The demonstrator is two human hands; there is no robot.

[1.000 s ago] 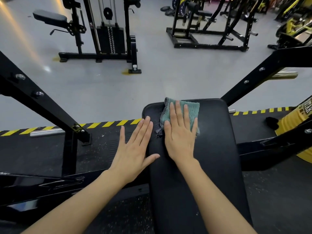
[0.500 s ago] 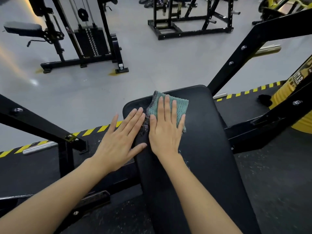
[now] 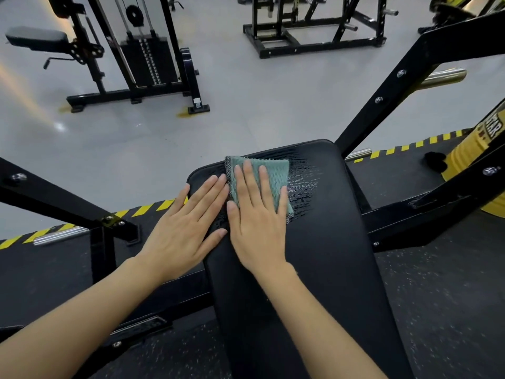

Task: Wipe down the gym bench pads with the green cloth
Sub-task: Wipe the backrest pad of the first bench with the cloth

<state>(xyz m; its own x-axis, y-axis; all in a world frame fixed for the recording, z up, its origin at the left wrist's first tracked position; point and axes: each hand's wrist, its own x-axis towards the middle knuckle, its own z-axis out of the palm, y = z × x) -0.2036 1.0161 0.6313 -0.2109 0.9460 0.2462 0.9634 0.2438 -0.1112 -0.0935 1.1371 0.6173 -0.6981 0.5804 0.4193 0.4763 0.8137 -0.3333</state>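
Note:
A long black bench pad [image 3: 325,242] runs away from me through the middle of the view. A folded green cloth [image 3: 270,173] lies near its far end. My right hand [image 3: 258,214] lies flat on the cloth with straight fingers and presses it onto the pad. My left hand [image 3: 185,228] rests flat on the pad's left edge, beside the right hand, fingers straight. Wet streaks [image 3: 303,187] shine on the pad just right of the cloth.
Black steel frame beams slant on the left [image 3: 54,203] and right [image 3: 404,86] of the pad. A yellow weight plate [image 3: 475,149] stands at the right. Yellow-black hazard tape [image 3: 147,210] edges the dark rubber mat. A cable machine [image 3: 147,56] and a rack [image 3: 314,31] stand on the grey floor beyond.
My right hand has slid the cloth left across the pad's far end, leaving wet streaks to its right. My left hand has stayed flat on the pad's left edge.

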